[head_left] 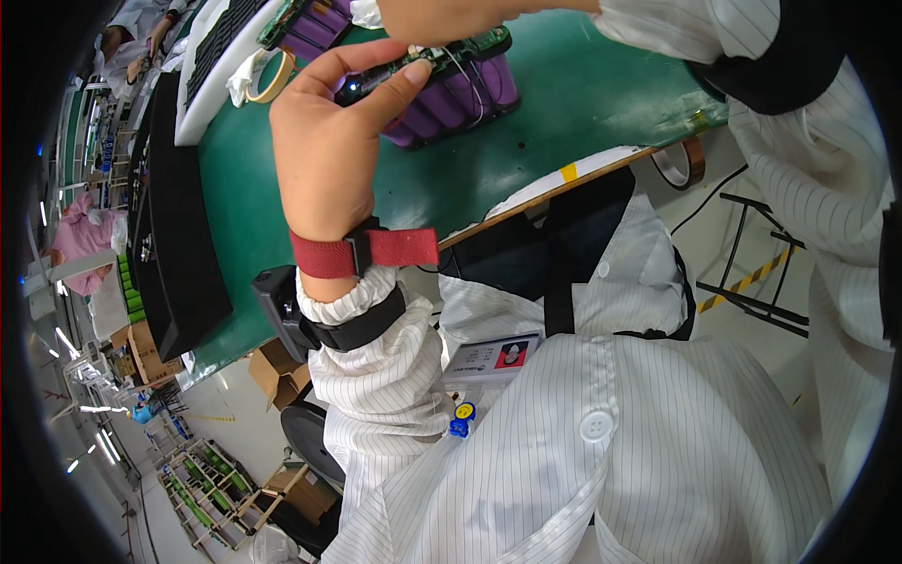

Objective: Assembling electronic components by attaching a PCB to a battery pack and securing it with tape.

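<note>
Striped coat (512, 451) bears sleeved ID card (490, 357), left hand (329, 136) pinching battery pack (481, 91), right hand (446, 19) cropped, grip unclear

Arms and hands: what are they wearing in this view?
Left hand: bare, red wrist strap, black buckle. Left sleeve: white, thin dark stripes, gathered cuff; black band with boxy black device. Right hand: bare where visible. Right sleeve: also white, striped, wide black band.

Electronics workshop, green workbench (601, 103), circuit board (489, 40), rack (205, 491)
</note>
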